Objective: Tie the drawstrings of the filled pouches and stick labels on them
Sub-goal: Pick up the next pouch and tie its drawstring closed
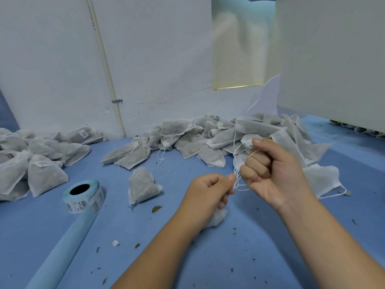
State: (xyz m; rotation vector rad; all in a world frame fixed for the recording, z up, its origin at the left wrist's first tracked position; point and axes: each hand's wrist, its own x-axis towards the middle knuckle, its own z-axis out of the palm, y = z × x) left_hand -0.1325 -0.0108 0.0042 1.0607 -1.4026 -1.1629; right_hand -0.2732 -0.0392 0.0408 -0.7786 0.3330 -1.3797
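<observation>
- The left hand [210,190] pinched the thin white drawstring [236,181] between thumb and finger.
- Its other fingers were curled over a small white pouch [217,219], which sat low, just above the blue counter [229,259].
- The right hand [268,165] was clenched in a fist, with the drawstring running into it.
- The step looked like pulling the knot tight.
- To do it well, the two hands should pull apart slowly and evenly. The string looked thin, so a hard tug could snap it.
- The knot should slide down close to the neck of the pouch, so nothing spills out. Dry leaf bits [156,209] already lay on the counter.
- Loose strings from the pile of untied pouches [208,140] hung close behind the right hand. It would be wise to keep them out of the knot.
- I could not tell how many loops were in the knot.
- The label roll [83,195] stood to the left, near a single pouch [141,184], ready for the sticking step.
- The labelled pouches [41,163] lay in a heap at the far left, well apart from the untied ones.
</observation>
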